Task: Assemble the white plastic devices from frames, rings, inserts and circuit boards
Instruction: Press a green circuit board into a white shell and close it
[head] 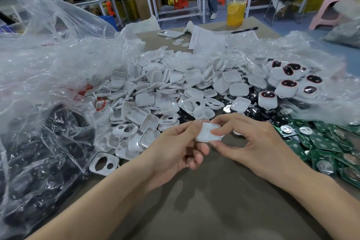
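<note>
Over the brown surface (194, 210), fingers (224, 130) of left hand (175, 152) and right hand (253, 142) pinch one small white plastic piece (207, 133). White plastic frames (155, 91) lie heaped beyond.

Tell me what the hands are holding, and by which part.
One white plastic piece, held between both hands: the left hand pinches its left end, and the right hand pinches its right end.

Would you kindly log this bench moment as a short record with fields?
held: white plastic piece, above the table
left hand: grips its left side
right hand: pinches its right side
white frames: heap, table centre
circuit boards: green, right of hands
assembled devices: far right, dark inserts
plastic bags: left
</note>
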Demonstrator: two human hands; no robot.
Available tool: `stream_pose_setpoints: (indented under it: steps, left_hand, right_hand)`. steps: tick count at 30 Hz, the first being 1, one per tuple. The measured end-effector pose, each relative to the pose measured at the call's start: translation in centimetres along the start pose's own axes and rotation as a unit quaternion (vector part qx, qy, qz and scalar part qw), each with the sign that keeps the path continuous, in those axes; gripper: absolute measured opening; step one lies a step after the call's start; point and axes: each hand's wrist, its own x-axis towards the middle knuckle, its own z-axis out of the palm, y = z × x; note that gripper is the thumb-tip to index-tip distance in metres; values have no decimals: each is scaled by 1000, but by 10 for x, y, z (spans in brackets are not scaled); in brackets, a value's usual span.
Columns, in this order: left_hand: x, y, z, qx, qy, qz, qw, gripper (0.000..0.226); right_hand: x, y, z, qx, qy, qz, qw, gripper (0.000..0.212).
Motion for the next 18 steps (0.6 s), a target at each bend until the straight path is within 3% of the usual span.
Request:
stream_pose_setpoints:
  steps: [7, 18]
  left_hand:
    - [-1, -4, -5, -33, -52, 27, 998, 29]
    - [2, -16, 1, -6, 16, 90, 996, 31]
  right_hand:
    - [0, -1, -1, -10, -1, 9, 1000, 14]
    - [3, -2, 3, 80, -7, 79, 994, 18]
